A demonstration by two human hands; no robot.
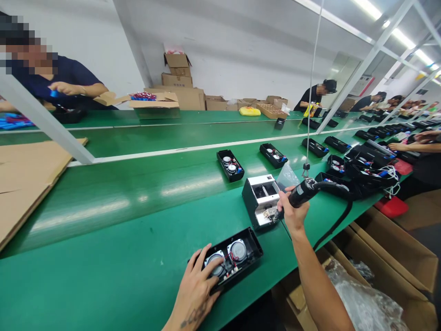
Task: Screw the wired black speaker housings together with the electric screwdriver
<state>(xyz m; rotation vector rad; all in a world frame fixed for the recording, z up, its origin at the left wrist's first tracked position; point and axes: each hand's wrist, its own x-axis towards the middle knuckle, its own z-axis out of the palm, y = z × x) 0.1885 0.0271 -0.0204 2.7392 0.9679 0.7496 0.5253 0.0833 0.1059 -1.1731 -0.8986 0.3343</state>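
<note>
On the green bench lies a black speaker box (257,243) without a cover, two round speakers and thin wires showing inside. My left hand (201,280) grips its left end, with the fingers over the left speaker and the thumb at the near side. In my right hand (292,212) is a black electric screwdriver (302,193), hung from a cord with a thick black cable behind. Its tip points down at the front of a screw feeder (260,195), a black and silver machine; my fingers partly hide the tip, so contact is unclear.
Behind the feeder, more open speaker boxes (230,165) sit on the green conveyor (165,179). Black housings (365,161) are heaped at right. Cardboard boxes (396,248) with plastic film stand below the bench edge. Flat cardboard (27,179) lies at left. Co-workers (79,76) sit across the line.
</note>
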